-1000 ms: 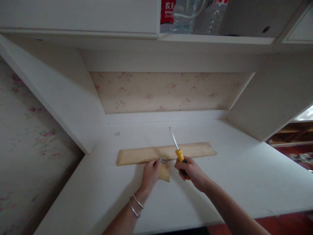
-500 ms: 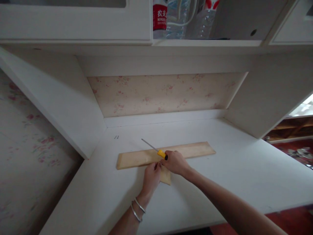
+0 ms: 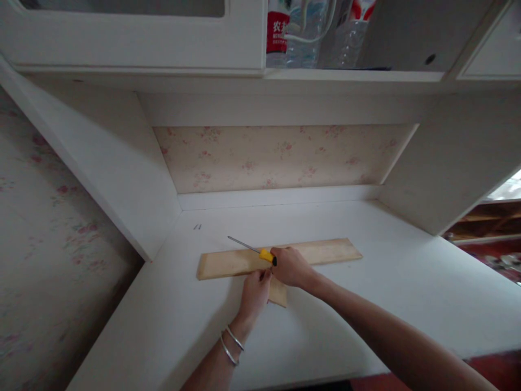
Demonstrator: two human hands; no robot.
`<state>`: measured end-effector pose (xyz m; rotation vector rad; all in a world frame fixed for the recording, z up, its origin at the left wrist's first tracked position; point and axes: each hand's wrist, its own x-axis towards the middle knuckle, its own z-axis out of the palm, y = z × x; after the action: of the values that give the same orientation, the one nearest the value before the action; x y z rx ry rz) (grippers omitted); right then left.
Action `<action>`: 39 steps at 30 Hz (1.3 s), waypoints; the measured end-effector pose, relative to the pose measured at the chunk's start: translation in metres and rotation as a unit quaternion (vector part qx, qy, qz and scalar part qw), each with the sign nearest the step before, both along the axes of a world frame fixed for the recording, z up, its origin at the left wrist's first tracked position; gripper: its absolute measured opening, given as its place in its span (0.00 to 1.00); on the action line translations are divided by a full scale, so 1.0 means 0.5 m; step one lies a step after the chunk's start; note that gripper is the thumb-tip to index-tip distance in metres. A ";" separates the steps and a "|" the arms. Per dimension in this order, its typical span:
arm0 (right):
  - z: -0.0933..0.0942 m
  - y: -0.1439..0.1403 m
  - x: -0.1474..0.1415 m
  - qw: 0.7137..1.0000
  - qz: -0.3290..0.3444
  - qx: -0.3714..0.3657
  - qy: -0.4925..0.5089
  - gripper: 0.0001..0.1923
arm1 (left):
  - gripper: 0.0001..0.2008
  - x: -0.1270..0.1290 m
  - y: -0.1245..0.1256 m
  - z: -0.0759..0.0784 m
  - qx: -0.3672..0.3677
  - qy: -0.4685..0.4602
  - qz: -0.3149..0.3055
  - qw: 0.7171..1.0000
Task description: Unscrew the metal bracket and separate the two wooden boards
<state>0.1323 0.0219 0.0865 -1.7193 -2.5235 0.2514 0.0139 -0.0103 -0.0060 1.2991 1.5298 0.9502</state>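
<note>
Two hands: both ours, meeting at the middle of a wooden strip on the white tabletop (image 3: 366,304).
Small screws (image 3: 197,226): a pair, we think, lying loose on the tabletop well to the left and behind the strip; too small to tell for certain.
Wooden strip (image 3: 228,263): long pale batten lying flat across the tabletop; a shorter wooden piece (image 3: 279,295) juts out from under it toward us.
Left hand (image 3: 254,293): two bangles on the wrist; fingertips bunched together at the strip's near edge. We cannot tell whether they pinch some small thing there or only press on the wood.
Screwdriver (image 3: 260,252): yellow handle, thin steel shaft lying low and pointing left over the strip.
Right hand (image 3: 291,266): fist wrapped round the screwdriver's handle, resting on the strip just beside the left hand.
Step in hand: we judge this to be fitting work at the joint of strip and short piece, the driver gripped but its tip not on any fastener.
Next move calls for: we judge, swinging the tip round to the spot under the left fingertips while the wood is held steady.
Upper shelf (image 3: 350,73): open compartment holding a red-labelled water bottle (image 3: 278,32) and clear plastic bottles (image 3: 321,32) beside it.
</note>
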 end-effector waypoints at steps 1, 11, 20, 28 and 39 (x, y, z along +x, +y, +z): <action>0.002 -0.001 -0.001 1.000 0.009 0.000 -0.003 0.10 | 0.15 0.000 -0.001 0.004 -0.010 -0.009 0.000 1.000; 0.025 0.008 0.002 0.994 0.104 -0.015 -0.004 0.09 | 0.12 -0.004 -0.002 0.019 -0.079 -0.089 0.016 0.993; 0.018 0.023 -0.003 0.998 0.050 -0.015 -0.029 0.12 | 0.14 -0.003 -0.005 0.026 -0.080 -0.093 0.031 0.992; 0.027 0.013 -0.011 0.998 0.056 -0.021 -0.030 0.11 | 0.14 -0.003 -0.003 0.021 -0.066 -0.094 0.023 0.993; 0.039 0.064 -0.005 0.991 0.011 -0.037 0.131 0.06 | 0.12 -0.004 -0.001 0.013 -0.054 -0.096 0.028 0.994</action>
<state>0.1298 0.0539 0.1060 -1.5653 -2.3718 0.5416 0.0121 -0.0110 0.0005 1.0613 1.4549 0.9841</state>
